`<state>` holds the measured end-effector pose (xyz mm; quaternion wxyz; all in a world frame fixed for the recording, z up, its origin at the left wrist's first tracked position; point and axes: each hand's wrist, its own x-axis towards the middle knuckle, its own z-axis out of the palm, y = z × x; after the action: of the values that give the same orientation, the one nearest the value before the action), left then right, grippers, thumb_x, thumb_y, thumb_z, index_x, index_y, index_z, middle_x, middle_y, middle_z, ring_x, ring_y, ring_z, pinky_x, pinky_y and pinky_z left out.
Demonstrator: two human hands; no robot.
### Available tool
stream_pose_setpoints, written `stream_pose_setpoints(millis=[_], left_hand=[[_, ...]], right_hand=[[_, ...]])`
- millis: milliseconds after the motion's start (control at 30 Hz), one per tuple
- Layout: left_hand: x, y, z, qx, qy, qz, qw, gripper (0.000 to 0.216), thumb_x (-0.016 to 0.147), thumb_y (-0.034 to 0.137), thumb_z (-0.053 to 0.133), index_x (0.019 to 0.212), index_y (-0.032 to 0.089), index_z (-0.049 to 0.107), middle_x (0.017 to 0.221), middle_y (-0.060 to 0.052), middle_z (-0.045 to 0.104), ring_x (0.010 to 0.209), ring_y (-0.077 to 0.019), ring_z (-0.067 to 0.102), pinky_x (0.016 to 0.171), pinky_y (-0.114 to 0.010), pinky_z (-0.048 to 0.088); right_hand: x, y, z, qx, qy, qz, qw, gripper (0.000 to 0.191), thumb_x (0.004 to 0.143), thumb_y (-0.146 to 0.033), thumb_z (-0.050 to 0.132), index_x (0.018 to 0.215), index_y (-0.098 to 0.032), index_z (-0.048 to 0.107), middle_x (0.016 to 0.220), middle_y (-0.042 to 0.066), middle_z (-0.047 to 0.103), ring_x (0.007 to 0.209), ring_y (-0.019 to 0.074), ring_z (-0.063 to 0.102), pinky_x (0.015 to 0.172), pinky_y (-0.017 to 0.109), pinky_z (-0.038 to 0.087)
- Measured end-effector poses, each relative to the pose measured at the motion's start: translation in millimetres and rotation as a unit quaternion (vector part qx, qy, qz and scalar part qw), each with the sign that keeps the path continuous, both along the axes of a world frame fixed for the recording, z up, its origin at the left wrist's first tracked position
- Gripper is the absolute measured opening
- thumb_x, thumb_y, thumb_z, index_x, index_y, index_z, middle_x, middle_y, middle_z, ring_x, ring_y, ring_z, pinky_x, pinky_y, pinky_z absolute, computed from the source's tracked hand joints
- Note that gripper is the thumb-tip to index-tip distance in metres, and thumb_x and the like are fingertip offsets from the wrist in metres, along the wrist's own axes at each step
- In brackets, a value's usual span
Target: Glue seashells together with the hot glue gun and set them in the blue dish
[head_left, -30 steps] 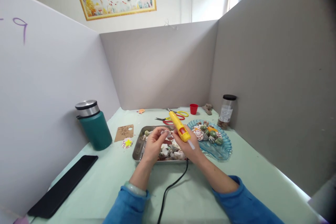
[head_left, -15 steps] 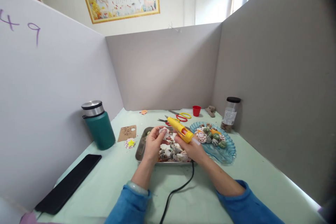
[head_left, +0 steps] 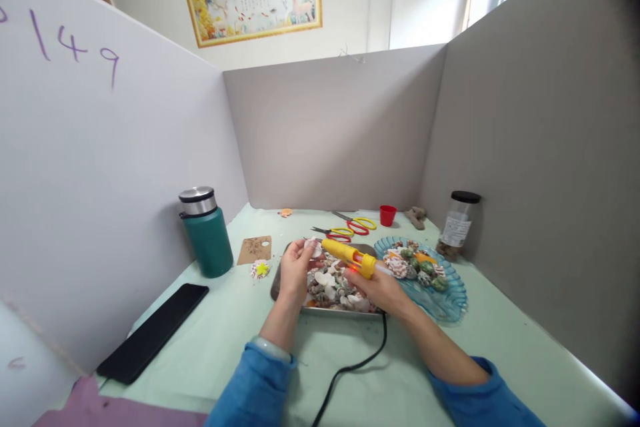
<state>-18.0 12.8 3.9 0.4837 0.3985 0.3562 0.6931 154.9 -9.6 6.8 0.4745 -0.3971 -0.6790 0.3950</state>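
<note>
My left hand (head_left: 295, 271) is raised over a metal tray (head_left: 277, 287) of mixed seashells and pinches a small pale shell (head_left: 313, 247) at its fingertips. My right hand (head_left: 379, 288) grips a yellow glue gun (head_left: 349, 255), whose nozzle points left at that shell and almost touches it. The gun's black cord (head_left: 356, 363) runs down toward me across the table. Both sleeves are blue.
A blue glass dish (head_left: 449, 299) of shells lies right of the tray. Behind are scissors (head_left: 356, 225), a red cup (head_left: 387, 215) and a clear jar (head_left: 457, 223). At left stand a green flask (head_left: 207, 234), a brown card (head_left: 255, 249), a small shell flower (head_left: 260, 269) and a black phone (head_left: 154, 331). Grey partitions enclose the table.
The view has swung left, so everything sits further right in the picture. The glue gun has tilted flatter, its nozzle now pointing at the shell in my left hand.
</note>
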Motion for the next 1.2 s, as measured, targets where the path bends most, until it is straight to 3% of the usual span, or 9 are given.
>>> stream_pose_setpoints(millis=[233, 533, 900, 1200], left_hand=[[1, -4, 3.3, -0.003, -0.025, -0.038, 0.999, 0.044, 0.060, 0.036, 0.081, 0.089, 0.012, 0.060, 0.077, -0.001, 0.065, 0.057, -0.0102, 0.062, 0.053, -0.022, 0.052], [2, -6, 4.1, -0.010, -0.042, -0.063, 0.997, 0.040, 0.059, 0.035, 0.082, 0.083, 0.013, 0.058, 0.070, 0.002, 0.062, 0.054, -0.0088, 0.061, 0.053, -0.021, 0.052], [3, -4, 3.6, -0.015, -0.039, -0.061, 0.997, 0.044, 0.057, 0.036, 0.083, 0.083, 0.013, 0.057, 0.069, 0.001, 0.063, 0.053, -0.0092, 0.060, 0.051, -0.021, 0.050], [3, -6, 5.8, -0.010, -0.045, -0.064, 0.997, 0.043, 0.057, 0.035, 0.083, 0.083, 0.012, 0.058, 0.070, 0.002, 0.061, 0.053, -0.0090, 0.061, 0.050, -0.020, 0.050]], right_hand=[[0, 0, 2.2, 0.004, -0.009, 0.009, 1.000, 0.024, 0.073, -0.041, 0.064, 0.071, -0.017, 0.065, 0.050, -0.003, 0.052, 0.040, 0.0082, 0.039, 0.038, 0.021, 0.034], [5, 6, -10.0, -0.055, 0.042, 0.052, 0.996, 0.041, 0.079, -0.052, 0.060, 0.095, -0.014, 0.065, 0.057, -0.003, 0.053, 0.043, 0.0074, 0.039, 0.040, 0.020, 0.033], [3, 5, -7.1, -0.056, 0.003, 0.023, 0.998, 0.034, 0.079, -0.047, 0.058, 0.085, -0.014, 0.062, 0.057, -0.004, 0.049, 0.045, 0.0075, 0.039, 0.043, 0.021, 0.033], [2, 3, -3.9, -0.071, 0.001, 0.007, 0.997, 0.036, 0.075, -0.048, 0.060, 0.088, -0.014, 0.063, 0.057, -0.004, 0.050, 0.046, 0.0078, 0.039, 0.044, 0.021, 0.032]])
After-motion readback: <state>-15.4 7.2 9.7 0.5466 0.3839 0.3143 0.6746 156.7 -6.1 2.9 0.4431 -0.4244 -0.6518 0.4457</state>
